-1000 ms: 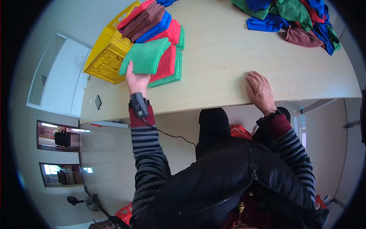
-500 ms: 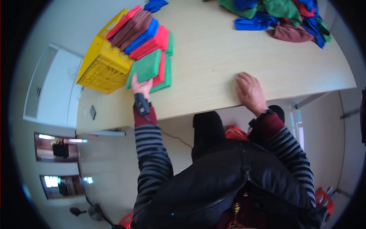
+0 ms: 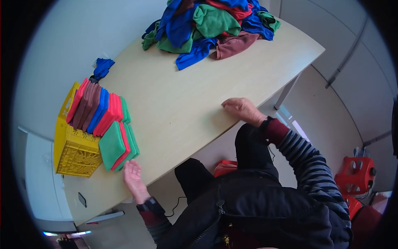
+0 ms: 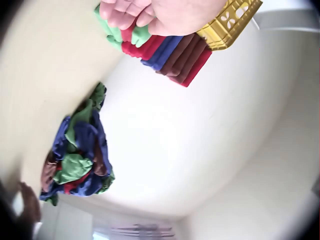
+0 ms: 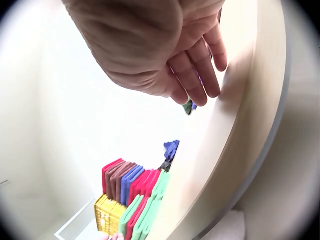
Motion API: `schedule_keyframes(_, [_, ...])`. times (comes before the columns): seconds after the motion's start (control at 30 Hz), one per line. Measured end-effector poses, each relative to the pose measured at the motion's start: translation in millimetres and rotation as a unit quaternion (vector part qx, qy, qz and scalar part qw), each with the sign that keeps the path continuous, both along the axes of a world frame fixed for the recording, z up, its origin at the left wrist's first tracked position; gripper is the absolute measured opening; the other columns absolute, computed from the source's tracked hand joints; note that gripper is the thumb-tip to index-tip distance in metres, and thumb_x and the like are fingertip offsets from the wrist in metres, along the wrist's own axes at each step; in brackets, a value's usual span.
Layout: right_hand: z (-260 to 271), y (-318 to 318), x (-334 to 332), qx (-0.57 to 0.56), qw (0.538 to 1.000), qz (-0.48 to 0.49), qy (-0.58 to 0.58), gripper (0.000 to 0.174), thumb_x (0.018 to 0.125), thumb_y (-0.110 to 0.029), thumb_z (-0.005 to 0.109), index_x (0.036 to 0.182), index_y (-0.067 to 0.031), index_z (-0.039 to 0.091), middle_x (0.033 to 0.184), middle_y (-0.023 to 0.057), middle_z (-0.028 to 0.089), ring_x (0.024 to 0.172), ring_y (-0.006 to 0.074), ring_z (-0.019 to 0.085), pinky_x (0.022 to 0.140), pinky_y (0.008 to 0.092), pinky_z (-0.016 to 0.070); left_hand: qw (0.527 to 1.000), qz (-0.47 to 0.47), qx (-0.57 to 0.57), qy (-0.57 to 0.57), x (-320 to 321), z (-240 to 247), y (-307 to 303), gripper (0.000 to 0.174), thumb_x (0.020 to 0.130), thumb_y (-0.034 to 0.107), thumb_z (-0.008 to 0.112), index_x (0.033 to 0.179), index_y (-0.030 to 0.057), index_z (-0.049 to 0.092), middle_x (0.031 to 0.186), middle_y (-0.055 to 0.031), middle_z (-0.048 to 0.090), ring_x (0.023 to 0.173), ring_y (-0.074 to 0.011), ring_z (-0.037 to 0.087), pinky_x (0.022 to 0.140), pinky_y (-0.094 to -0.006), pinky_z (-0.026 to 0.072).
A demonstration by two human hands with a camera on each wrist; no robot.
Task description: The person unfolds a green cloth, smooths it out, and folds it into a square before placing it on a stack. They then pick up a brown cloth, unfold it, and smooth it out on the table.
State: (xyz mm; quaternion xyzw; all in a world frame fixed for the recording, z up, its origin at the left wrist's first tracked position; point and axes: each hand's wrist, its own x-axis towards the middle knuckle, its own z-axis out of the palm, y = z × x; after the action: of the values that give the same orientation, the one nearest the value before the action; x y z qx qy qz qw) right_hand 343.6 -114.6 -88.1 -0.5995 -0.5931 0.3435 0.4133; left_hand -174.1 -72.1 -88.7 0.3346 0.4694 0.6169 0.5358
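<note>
My left hand (image 3: 134,178) holds nothing, its fingers extended, just in front of a short row of folded cloths. The nearest of these is a folded green cloth (image 3: 110,146), with a red cloth (image 3: 125,143) and more green behind it. Further back, a longer row of folded red, brown, blue and green cloths (image 5: 131,181) leans by the yellow crate (image 3: 78,159). In the left wrist view the left palm (image 4: 165,15) overlaps the cloths. My right hand (image 3: 243,110), fingers loosely bent and holding nothing, is over the table's front edge.
A heap of loose blue, green, red and brown cloths (image 3: 215,23) lies at the table's far side. One crumpled blue cloth (image 3: 103,68) is behind the crate. A dark flat phone-like object (image 3: 82,200) rests near the left corner. Red stools (image 3: 354,174) stand on the floor at right.
My left hand has let go of the green cloth, which now stands with the front row, and drawn back toward me. The right hand has turned on its side. The head view has swung right.
</note>
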Motion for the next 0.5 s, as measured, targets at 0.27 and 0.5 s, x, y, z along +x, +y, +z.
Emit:
schedule_keyframes(0.27, [82,9,204,0.058,0.957,-0.052,-0.280,0.017,0.095,-0.013,0.063,0.106,-0.0021,0.070,0.095,0.0119,0.073,0.088,0.0196,0.069,0.082,0.0324,0.0545,0.950,-0.082,0.049,0.298,108,-48,0,0.012,0.099,0.015,0.060,0.098,0.0042,0.065,0.091,-0.0014,0.067,0.073,-0.0103,0.060,0.065,-0.0257,0.0494])
schedule_keyframes(0.5, [102,140,236,0.218,0.899,-0.084,-0.369,0.019,0.088,-0.025,0.065,0.098,-0.0105,0.071,0.086,0.0131,0.071,0.077,0.0306,0.069,0.070,0.0396,0.0554,0.836,-0.001,0.186,0.516,141,-51,6,0.004,0.092,0.007,0.064,0.089,0.0043,0.065,0.079,-0.0042,0.062,0.067,-0.0158,0.059,0.061,-0.0313,0.0471])
